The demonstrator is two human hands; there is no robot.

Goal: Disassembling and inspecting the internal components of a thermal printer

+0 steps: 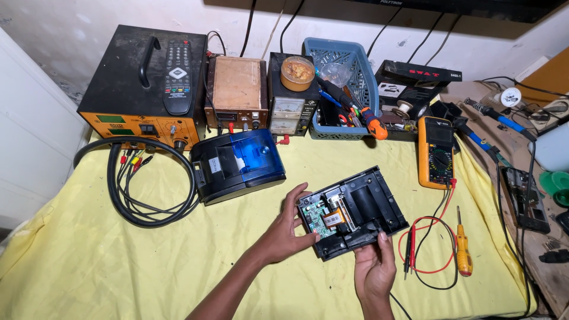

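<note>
While yellow cloth [118, 261] covers bench, black opened printer chassis [367, 204] sits right of centre, green circuit board [323, 216] exposed. Left hand [284, 228] grasps chassis left edge; right hand [374, 269] grips near edge. Blue-lidded printer [237, 163] well left; multimeter [435, 151], yellow screwdriver [462, 249] right.
</note>
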